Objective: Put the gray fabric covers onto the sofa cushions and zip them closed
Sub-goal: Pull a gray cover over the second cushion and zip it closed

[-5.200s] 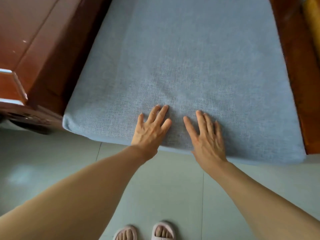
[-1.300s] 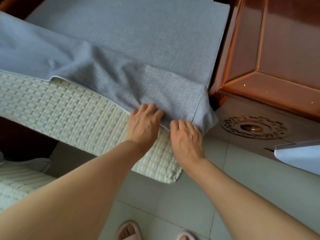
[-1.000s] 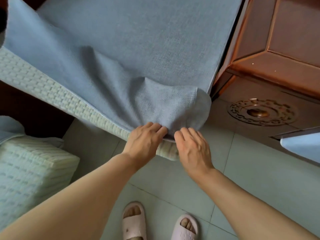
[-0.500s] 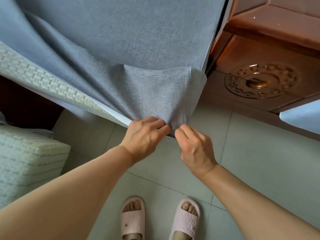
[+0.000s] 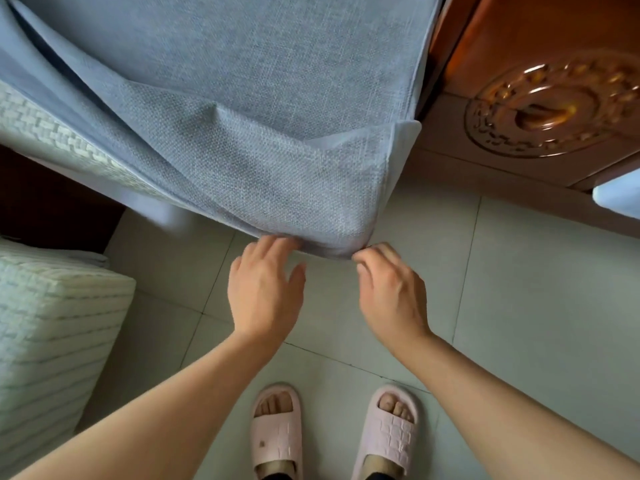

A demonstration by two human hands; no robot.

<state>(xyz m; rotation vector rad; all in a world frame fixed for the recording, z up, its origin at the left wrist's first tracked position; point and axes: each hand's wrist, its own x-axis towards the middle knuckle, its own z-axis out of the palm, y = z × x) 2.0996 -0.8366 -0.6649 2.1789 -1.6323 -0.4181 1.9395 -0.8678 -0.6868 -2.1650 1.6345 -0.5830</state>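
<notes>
Hands (image 5: 389, 292) at sagging gray cover (image 5: 263, 168)

A pale green tiled floor (image 5: 519, 306) with thin dark grout lines fills the lower part of the view, and two feet in light pink slippers (image 5: 277, 434) stand side by side on it near the bottom edge. At upper right stands glossy reddish-brown wooden furniture (image 5: 519, 36), whose lower panel bears a round carved medallion (image 5: 550, 109) with a raised centre. A pale blue-white object (image 5: 620, 197), cut off by the right edge, shows just below that panel; what it is cannot be told.
</notes>
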